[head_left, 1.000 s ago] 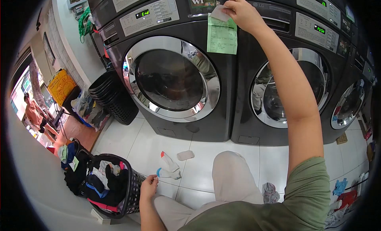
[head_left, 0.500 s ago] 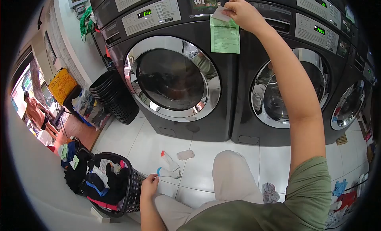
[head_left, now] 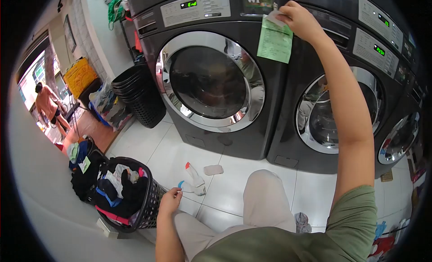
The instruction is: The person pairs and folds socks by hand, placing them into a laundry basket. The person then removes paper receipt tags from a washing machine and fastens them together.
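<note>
My right hand (head_left: 300, 20) is raised to the front of the dark washing machine (head_left: 234, 142), its fingers pinched on a small whitish piece at the top of a green paper slip (head_left: 275, 40). The slip hangs just right of the W1 label (head_left: 258, 1). Low at the left, my left hand (head_left: 170, 201) is closed, with a thin light thing at its fingertips too small to name. It is beside the black basket (head_left: 150, 196) of clothes. Near it on the tiles lie white socks with red and blue ends (head_left: 193, 182) and a pale pink cloth (head_left: 213, 169).
Stacked black baskets (head_left: 143, 97) stand left of the washer. A second washer (head_left: 288, 149) is at the right. A crumpled grey item (head_left: 302, 222) lies by my knee. A yellow bag (head_left: 80, 76) and a person (head_left: 48, 104) are at the far left.
The view has turned, so the machines sit further right and tilted. My right hand still holds at the slip's top. The person at the far left now bends forward.
</note>
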`<action>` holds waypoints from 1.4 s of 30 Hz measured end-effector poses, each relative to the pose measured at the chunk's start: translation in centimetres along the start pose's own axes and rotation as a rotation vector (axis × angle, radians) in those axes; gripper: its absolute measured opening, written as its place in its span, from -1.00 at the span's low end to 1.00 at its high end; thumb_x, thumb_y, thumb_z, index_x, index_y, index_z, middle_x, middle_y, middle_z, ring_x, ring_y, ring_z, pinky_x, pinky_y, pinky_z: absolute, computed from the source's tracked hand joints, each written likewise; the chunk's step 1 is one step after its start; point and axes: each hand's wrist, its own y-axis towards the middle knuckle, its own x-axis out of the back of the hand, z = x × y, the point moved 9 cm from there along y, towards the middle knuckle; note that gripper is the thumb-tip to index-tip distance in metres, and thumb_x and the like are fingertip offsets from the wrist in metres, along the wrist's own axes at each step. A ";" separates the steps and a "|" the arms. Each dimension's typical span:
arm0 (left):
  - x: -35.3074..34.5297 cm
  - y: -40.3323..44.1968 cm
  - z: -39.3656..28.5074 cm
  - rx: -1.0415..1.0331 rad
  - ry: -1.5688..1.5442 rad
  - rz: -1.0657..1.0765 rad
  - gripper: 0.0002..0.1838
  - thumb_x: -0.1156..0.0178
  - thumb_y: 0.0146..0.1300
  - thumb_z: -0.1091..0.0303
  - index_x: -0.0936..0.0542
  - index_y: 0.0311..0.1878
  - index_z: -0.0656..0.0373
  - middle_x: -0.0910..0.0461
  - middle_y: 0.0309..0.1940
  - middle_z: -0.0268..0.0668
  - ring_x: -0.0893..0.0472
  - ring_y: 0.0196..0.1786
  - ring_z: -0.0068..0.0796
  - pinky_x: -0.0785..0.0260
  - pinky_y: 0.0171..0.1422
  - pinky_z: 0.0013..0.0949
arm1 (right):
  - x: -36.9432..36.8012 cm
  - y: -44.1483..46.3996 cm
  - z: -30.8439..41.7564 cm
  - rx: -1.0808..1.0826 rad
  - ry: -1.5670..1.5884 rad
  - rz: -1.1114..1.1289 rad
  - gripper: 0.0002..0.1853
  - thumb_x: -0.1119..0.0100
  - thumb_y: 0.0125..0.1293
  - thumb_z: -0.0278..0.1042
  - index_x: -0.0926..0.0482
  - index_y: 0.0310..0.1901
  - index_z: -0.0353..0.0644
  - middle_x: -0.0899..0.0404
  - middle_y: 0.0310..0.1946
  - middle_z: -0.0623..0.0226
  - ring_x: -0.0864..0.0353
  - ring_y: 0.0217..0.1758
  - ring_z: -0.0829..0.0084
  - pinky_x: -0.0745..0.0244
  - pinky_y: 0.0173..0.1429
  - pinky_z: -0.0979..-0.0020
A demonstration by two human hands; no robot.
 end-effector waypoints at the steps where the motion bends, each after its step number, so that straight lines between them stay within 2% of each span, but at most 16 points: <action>1: 0.1 -0.2 0.0 0.006 0.002 -0.003 -0.67 -0.20 0.26 0.20 -0.63 0.02 0.15 -0.67 -0.26 -0.01 -0.67 -0.21 -0.13 -0.50 -0.06 -0.21 | -0.4 0.0 -0.3 -0.016 0.000 0.016 -0.80 -0.19 0.30 -0.25 -0.62 -0.16 -0.18 -0.52 -0.20 0.21 -0.57 -0.11 0.12 -0.46 -0.02 0.25; 3: 0.2 -0.2 -0.5 0.005 0.008 -0.006 -0.67 -0.20 0.26 0.20 -0.63 0.02 0.15 -0.68 -0.26 -0.01 -0.68 -0.20 -0.13 -0.50 -0.05 -0.21 | -0.2 -0.3 -0.2 -0.054 -0.010 0.044 -0.79 -0.16 0.30 -0.22 -0.64 -0.13 -0.09 -0.53 -0.18 0.22 -0.58 -0.07 0.12 -0.48 0.01 0.21; 20: 0.5 -0.6 -1.1 -0.028 0.007 -0.010 -0.67 -0.20 0.27 0.21 -0.62 0.02 0.18 -0.67 -0.24 -0.01 -0.67 -0.21 -0.11 -0.49 -0.06 -0.19 | 0.4 -0.1 0.2 -0.077 -0.008 0.066 -0.77 -0.15 0.31 -0.24 -0.66 -0.10 -0.13 -0.56 -0.16 0.25 -0.60 -0.08 0.12 -0.49 0.02 0.21; 29: 0.6 -0.7 -1.1 -0.028 0.022 -0.003 -0.66 -0.20 0.28 0.20 -0.62 0.04 0.17 -0.67 -0.21 0.01 -0.67 -0.19 -0.10 -0.49 -0.04 -0.19 | 1.0 0.2 1.5 -0.039 0.006 0.061 -0.81 -0.20 0.26 -0.29 -0.64 -0.19 -0.20 -0.56 -0.22 0.12 -0.59 -0.11 0.06 -0.48 -0.01 0.20; 42: 0.4 -0.5 -0.5 -0.027 0.017 -0.012 -0.65 -0.21 0.26 0.20 -0.62 0.04 0.16 -0.67 -0.19 0.01 -0.67 -0.16 -0.08 -0.49 -0.01 -0.19 | 0.4 0.1 0.7 -0.050 0.002 0.083 -0.80 -0.20 0.26 -0.27 -0.65 -0.15 -0.15 -0.55 -0.18 0.19 -0.59 -0.10 0.10 -0.49 0.00 0.20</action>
